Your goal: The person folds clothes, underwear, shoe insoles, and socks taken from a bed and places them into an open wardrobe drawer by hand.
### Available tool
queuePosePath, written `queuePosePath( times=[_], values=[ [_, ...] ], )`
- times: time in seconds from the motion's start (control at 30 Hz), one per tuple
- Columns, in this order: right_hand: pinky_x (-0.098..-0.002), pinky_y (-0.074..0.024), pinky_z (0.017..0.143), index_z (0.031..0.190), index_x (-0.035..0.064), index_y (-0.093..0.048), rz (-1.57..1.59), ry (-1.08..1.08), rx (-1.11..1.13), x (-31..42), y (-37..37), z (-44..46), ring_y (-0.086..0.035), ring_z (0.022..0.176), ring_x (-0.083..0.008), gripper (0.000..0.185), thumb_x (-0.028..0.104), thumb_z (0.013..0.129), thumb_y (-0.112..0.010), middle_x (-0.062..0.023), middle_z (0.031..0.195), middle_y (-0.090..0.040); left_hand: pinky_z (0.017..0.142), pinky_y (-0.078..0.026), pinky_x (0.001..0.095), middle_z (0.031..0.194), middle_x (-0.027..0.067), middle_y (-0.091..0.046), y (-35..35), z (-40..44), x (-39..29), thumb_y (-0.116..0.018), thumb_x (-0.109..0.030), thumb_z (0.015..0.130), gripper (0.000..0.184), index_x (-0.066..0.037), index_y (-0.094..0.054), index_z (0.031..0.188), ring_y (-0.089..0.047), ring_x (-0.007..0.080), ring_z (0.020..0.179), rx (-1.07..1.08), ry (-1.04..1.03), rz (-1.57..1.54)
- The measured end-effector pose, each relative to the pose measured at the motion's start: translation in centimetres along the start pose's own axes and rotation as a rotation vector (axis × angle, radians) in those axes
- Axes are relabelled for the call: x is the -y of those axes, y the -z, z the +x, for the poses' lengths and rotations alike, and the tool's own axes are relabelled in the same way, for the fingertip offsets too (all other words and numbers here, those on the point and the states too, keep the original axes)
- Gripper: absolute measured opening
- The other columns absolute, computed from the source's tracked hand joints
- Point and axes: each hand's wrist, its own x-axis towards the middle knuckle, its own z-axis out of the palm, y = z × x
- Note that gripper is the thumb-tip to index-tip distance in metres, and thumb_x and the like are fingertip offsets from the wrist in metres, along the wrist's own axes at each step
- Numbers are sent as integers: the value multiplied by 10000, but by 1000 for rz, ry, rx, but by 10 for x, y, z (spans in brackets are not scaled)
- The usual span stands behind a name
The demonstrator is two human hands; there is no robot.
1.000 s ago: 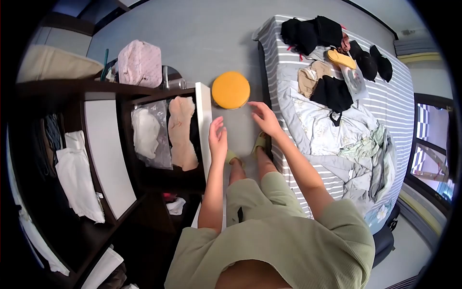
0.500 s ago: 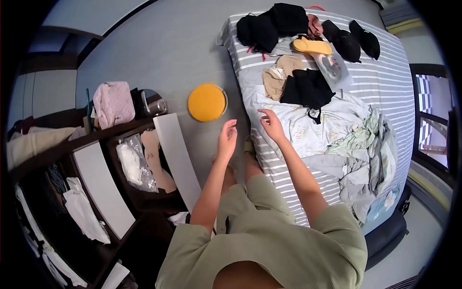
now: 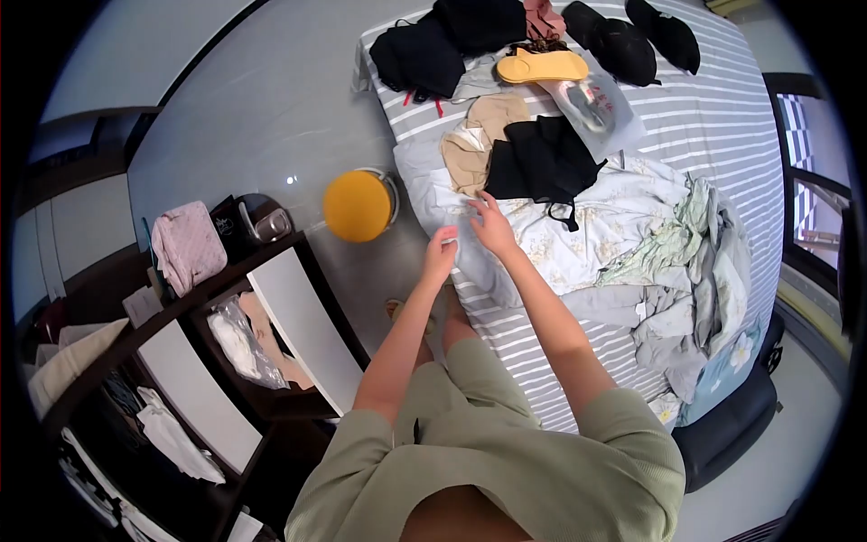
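My left hand (image 3: 440, 255) hovers by the bed's edge, fingers loosely bent and apart, with nothing seen in it. Over the bed, my right hand (image 3: 493, 226) is open, fingertips close to the lower end of a beige garment (image 3: 470, 163); whether they touch it I cannot tell. Just beyond lies a black strappy top (image 3: 542, 163), partly over the beige piece. Beneath and to the right spreads a crumpled white floral cloth (image 3: 578, 239). A yellow slipper-shaped item (image 3: 544, 67) rests beside a clear plastic bag (image 3: 601, 113) with something inside.
Black garments (image 3: 420, 59) and black bras (image 3: 623, 54) lie at the far side of the striped bed (image 3: 704, 135). A yellow round stool (image 3: 358, 206) stands on the floor. To the left is a dark shelf unit (image 3: 325, 307) with a pink bag (image 3: 190, 246) on top.
My view has turned toward the bed. My right hand has moved forward to the beige garment, and my left hand has come closer to the bed's edge.
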Motion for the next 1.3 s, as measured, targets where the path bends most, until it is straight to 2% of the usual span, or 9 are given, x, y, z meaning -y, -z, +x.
queuePosePath(
  times=[0.17, 0.37, 0.57, 0.77, 0.97, 1.07, 1.17, 1.27, 1.3],
  values=[
    [-390, -453, 811, 1099, 85, -549, -62, 16, 2, 1, 1, 12, -536, 990, -337, 372, 156, 733, -555, -144, 1331, -341, 724, -407, 229, 1049, 15, -551, -9, 22, 8, -459, -70, 827, 292, -103, -516, 1111, -527, 119, 880, 31, 117, 29],
    [-399, -463, 800, 1118, 50, -518, -139, 24, 60, -24, -15, 29, -550, 961, -342, 402, 184, 739, -541, -155, 1340, -327, 754, -414, 267, 1070, 21, -549, -19, 24, -16, -439, -158, 856, 292, -116, -500, 1138, -535, 122, 895, 46, 286, -24],
    [-402, -463, 802, 1120, 42, -509, -202, 0, 102, -17, -11, 24, -553, 953, -343, 407, 198, 745, -535, -159, 1327, -340, 764, -418, 281, 1081, 37, -546, -17, 26, -12, -450, -169, 847, 301, -107, -495, 1138, -544, 133, 909, 67, 306, -70],
    [-404, -461, 785, 1084, 54, -548, 12, -73, -6, -16, -19, 26, -565, 916, -331, 362, 193, 751, -523, -144, 1233, -445, 772, -423, 285, 1093, 39, -543, -13, 17, -13, -448, -201, 857, 314, -115, -491, 1155, -549, 149, 927, 81, 334, -75],
    [-292, -460, 666, 883, 48, -649, 354, 43, -53, 5, -1, 4, -582, 733, -234, 197, 58, 728, -528, -98, 907, -595, 794, -430, 310, 1124, 85, -532, -11, 7, -30, -444, -356, 881, 417, -58, -472, 1171, -549, 186, 969, 51, 419, -264],
    [-250, -443, 629, 879, 35, -644, 486, 137, -68, 26, 2, -18, -560, 674, -174, 214, -17, 700, -538, -75, 826, -590, 713, -443, 267, 994, 82, -573, -8, 8, -31, -532, -348, 841, 416, -23, -497, 1100, -569, 150, 847, 1, 407, -458],
    [-249, -444, 633, 892, 31, -638, 622, 175, 25, 41, -6, -39, -556, 678, -150, 237, -41, 687, -542, -69, 811, -581, 714, -448, 270, 980, 108, -571, 5, 15, -20, -542, -339, 838, 425, 5, -493, 1081, -581, 162, 823, 79, 363, -552],
    [-226, -436, 646, 973, 35, -605, 660, 114, 130, 64, -5, -60, -547, 709, -105, 298, -58, 698, -538, -46, 843, -597, 707, -447, 274, 977, 114, -569, 13, 5, -40, -553, -338, 834, 420, 10, -499, 1064, -584, 172, 795, -88, 398, -423],
    [-221, -434, 647, 993, 34, -596, 685, 87, 154, 69, -7, -64, -546, 716, -97, 313, -61, 700, -538, -41, 852, -601, 718, -443, 275, 986, 111, -566, 16, 1, -45, -545, -333, 842, 418, 10, -493, 1076, -579, 169, 810, -133, 334, -430]
  ],
)
